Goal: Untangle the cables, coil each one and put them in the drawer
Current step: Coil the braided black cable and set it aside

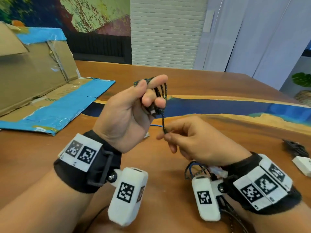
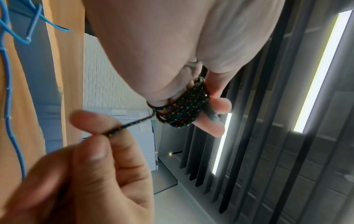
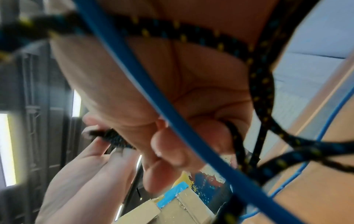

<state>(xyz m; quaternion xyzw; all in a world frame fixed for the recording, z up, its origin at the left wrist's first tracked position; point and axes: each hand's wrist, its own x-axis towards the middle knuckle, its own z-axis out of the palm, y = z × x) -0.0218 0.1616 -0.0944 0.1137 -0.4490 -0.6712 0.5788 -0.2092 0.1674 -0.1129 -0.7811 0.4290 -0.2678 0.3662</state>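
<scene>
Left hand (image 1: 127, 113) is raised above the middle of the desk (image 1: 210, 84), fingers curled round several turns of the braided cable (image 2: 182, 109), black with yellow and blue flecks. The coil is sitting over the fingers, a dark plug end poking out beside it.

Right hand (image 1: 193, 140) is pinching the cable's free run between thumb and forefinger just below the coil, the strand running taut between the two hands. The rest of the braid is trailing under the right wrist toward the desk's near edge.

Blue cable (image 2: 11, 91) is lying on the desk beneath the hands, crossing the braided one in the right wrist view; whether they are knotted, cannot tell.

Handling judgement: the braid looks light, limp and grippy, likely to hold loops only while clamped. Best hold is probably across the whole bundle, not a single strand. The blue cable looks smoother and springier, with kinks.

Cardboard box (image 1: 33, 68) with blue tape is standing at the desk's far left corner.
</scene>
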